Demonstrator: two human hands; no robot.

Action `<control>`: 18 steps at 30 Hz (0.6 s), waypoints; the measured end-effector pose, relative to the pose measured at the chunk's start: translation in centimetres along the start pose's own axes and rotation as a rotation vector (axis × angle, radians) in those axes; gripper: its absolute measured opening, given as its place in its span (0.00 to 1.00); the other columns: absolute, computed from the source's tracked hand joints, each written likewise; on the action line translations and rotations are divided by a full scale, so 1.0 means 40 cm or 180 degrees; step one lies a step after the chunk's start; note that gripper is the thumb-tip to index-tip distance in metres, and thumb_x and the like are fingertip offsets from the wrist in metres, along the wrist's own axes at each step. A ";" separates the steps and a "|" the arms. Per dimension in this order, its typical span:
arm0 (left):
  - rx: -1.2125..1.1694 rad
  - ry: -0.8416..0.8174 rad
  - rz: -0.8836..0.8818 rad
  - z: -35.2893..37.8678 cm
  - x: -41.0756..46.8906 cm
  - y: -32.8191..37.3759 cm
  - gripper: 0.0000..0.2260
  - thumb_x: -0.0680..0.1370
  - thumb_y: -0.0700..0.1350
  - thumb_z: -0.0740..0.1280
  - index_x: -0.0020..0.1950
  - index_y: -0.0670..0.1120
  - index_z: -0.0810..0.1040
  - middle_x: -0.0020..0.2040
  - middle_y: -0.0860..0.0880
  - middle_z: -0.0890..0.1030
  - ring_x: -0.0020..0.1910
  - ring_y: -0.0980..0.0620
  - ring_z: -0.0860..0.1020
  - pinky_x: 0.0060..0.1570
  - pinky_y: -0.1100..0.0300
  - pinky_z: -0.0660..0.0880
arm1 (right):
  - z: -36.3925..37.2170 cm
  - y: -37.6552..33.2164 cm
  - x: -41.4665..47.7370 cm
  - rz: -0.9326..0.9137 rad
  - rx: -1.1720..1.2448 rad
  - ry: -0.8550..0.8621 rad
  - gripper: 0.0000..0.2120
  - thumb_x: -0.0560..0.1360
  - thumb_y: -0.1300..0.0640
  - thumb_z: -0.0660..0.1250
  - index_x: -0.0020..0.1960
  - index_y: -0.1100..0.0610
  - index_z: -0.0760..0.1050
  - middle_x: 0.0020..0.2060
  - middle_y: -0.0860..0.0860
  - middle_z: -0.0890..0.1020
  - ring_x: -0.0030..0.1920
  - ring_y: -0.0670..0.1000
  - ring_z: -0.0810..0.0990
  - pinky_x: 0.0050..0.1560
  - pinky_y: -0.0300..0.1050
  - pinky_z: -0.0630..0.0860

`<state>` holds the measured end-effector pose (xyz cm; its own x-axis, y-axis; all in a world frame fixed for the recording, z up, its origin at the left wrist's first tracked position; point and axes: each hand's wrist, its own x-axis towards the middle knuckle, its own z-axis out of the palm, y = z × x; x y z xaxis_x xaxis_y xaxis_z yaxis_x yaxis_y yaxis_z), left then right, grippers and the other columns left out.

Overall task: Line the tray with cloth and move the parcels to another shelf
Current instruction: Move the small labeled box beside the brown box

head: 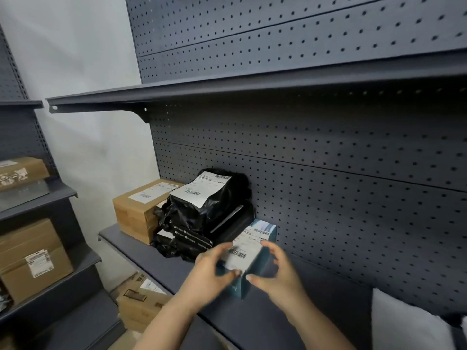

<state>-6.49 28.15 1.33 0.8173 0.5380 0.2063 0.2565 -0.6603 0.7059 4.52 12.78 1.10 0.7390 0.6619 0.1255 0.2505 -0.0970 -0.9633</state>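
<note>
Head view looks down on a dark grey shelf (pixel 151 258) backed by a pegboard panel (pixel 353 198). At lower centre of the frame is a teal box (pixel 261 263) with a white shipping label (pixel 242 248). I cannot tell whether it rests on the shelf or is just lifted off it. Both hands are on it. The left hand (pixel 214 267) wraps its left side with the thumb at the near corner, and the right hand (pixel 276 276) curls its fingers round the right side. Both are blurred, yet each is grasping the box. Just up and left of it lies a heap of labelled black bags (pixel 202 210), and further left, against the heap, a cardboard box (pixel 137 210). A white cloth (pixel 404 322) shows at lower right. More brown boxes (pixel 32 261) sit on the rack at the left edge.
</note>
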 end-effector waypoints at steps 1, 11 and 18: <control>0.0072 0.0033 0.0061 0.006 0.003 -0.010 0.25 0.70 0.55 0.71 0.66 0.63 0.69 0.58 0.63 0.75 0.61 0.59 0.69 0.59 0.73 0.64 | 0.013 0.011 0.011 0.0035 -0.0014 -0.0023 0.35 0.64 0.60 0.78 0.64 0.38 0.69 0.64 0.43 0.69 0.65 0.43 0.67 0.60 0.39 0.64; -0.0291 0.0224 0.0467 0.021 0.004 -0.061 0.20 0.68 0.49 0.74 0.58 0.62 0.77 0.55 0.66 0.77 0.58 0.62 0.69 0.55 0.77 0.62 | 0.125 0.071 0.024 0.0223 -0.0199 -0.0094 0.42 0.61 0.59 0.79 0.70 0.42 0.64 0.73 0.45 0.56 0.72 0.44 0.60 0.67 0.33 0.61; -0.0587 -0.0397 0.0666 0.062 0.027 -0.037 0.26 0.64 0.54 0.74 0.62 0.62 0.75 0.66 0.57 0.73 0.68 0.57 0.68 0.67 0.68 0.65 | 0.095 0.093 -0.006 0.0417 -0.0169 0.0403 0.42 0.59 0.59 0.80 0.69 0.42 0.67 0.67 0.47 0.68 0.65 0.44 0.71 0.65 0.37 0.71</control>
<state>-4.72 28.41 -1.18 0.9025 0.3243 0.2834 -0.0128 -0.6375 0.7703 2.87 15.09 -3.43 0.8394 0.5425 0.0319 0.1771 -0.2176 -0.9598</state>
